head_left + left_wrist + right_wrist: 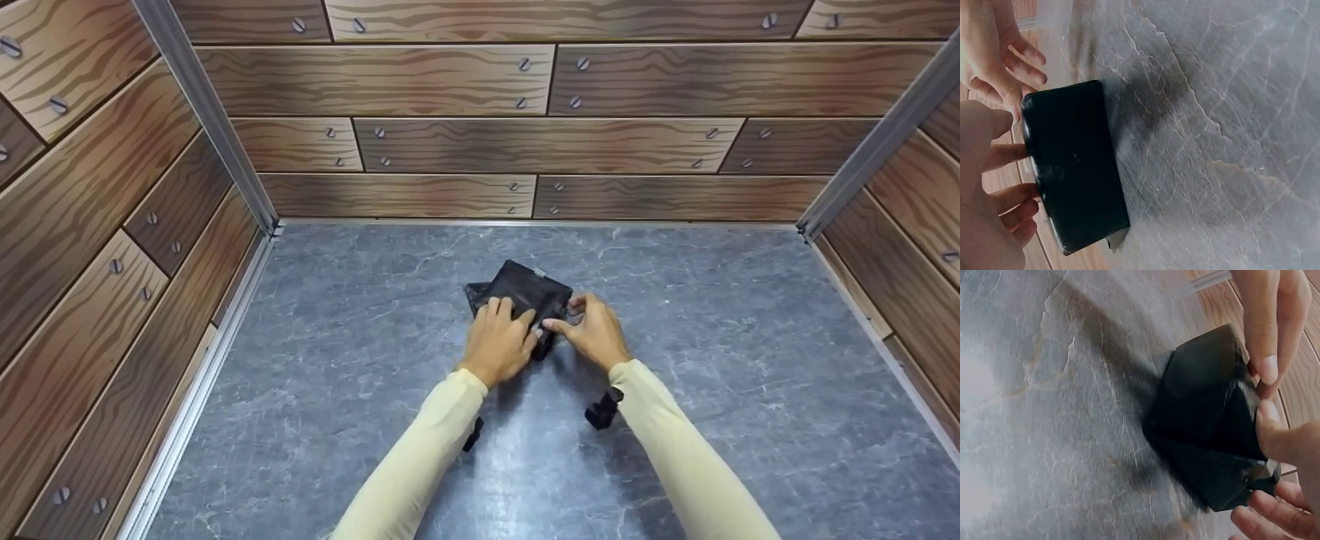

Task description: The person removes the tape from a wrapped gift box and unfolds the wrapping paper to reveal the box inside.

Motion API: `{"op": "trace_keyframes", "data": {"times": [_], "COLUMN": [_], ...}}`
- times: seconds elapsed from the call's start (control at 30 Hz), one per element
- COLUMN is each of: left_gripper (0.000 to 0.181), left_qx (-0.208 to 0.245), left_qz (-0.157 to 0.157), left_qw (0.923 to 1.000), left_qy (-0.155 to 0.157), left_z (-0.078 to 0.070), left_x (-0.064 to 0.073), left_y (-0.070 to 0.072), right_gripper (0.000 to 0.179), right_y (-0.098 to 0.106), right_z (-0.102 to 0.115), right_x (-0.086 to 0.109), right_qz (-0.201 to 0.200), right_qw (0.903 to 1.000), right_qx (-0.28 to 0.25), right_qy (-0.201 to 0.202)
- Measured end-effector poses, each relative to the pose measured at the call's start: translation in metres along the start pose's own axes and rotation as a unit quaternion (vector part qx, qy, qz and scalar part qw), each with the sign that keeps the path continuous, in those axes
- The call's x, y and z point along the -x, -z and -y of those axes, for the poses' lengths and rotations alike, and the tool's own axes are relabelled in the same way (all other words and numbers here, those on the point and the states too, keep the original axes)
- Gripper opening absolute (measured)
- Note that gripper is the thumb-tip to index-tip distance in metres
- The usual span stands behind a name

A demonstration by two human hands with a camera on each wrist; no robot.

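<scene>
A flat box wrapped in black sheet (517, 285) lies at the middle of the grey floor in the head view. My left hand (496, 341) rests on its top, fingers spread and nearly straight. At the near right end, my right hand (600, 330) pinches the wrapping between thumb and fingers. The right wrist view shows that end of the wrapping (1207, 416) folded into a triangular flap, with my right thumb (1275, 433) on its upper edge. In the left wrist view the box's long side (1075, 169) is smooth and dark. A thin dark film corner (474, 294) sticks out at left.
Wood-patterned panels (450, 142) wall the back and both sides, framed by metal rails (214, 112). The marbled grey surface (360, 300) extends around the box. A black wrist camera (602, 411) hangs under the right sleeve.
</scene>
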State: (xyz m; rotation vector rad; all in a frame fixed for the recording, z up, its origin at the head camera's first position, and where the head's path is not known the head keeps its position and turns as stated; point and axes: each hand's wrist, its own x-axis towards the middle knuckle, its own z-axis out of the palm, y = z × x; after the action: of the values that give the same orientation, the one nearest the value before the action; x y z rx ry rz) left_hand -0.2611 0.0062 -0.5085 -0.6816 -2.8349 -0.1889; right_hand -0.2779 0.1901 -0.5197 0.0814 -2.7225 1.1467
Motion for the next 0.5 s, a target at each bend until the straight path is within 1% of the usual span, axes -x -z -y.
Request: {"op": "trace_keyframes", "data": {"times": [0.13, 0.2, 0.33, 0.5], "left_gripper": [0.045, 0.045, 0.044, 0.045], "left_qx": [-0.003, 0.002, 0.021, 0.046], "left_qz": [0.003, -0.001, 0.001, 0.022], "left_qw": [1.0000, 1.0000, 0.9995, 0.9978], "left_qy": [-0.005, -0.010, -0.023, -0.043], "left_z": [-0.0017, -0.0024, -0.0016, 0.0057], "left_x": [0.0008, 0.0015, 0.0019, -0.0017], "left_y": [-0.0012, -0.0027, -0.0044, -0.0007], "right_gripper": [0.040, 0.033, 0.022, 0.017], "right_y": [0.0022, 0.0028, 0.0025, 0.0027], "right_z": [0.0024, 0.0027, 0.0020, 0.0026], "right_x": [0.0005, 0.0002, -0.0014, -0.0035], "right_qz": [-0.019, -0.021, -0.020, -0.013], "right_qw": [0.9991, 0.9986, 0.9989, 0.9994], "right_qx": [0.029, 0.041, 0.042, 0.030], "right_qy": [-0.023, -0.024, -0.001, 0.013]}}
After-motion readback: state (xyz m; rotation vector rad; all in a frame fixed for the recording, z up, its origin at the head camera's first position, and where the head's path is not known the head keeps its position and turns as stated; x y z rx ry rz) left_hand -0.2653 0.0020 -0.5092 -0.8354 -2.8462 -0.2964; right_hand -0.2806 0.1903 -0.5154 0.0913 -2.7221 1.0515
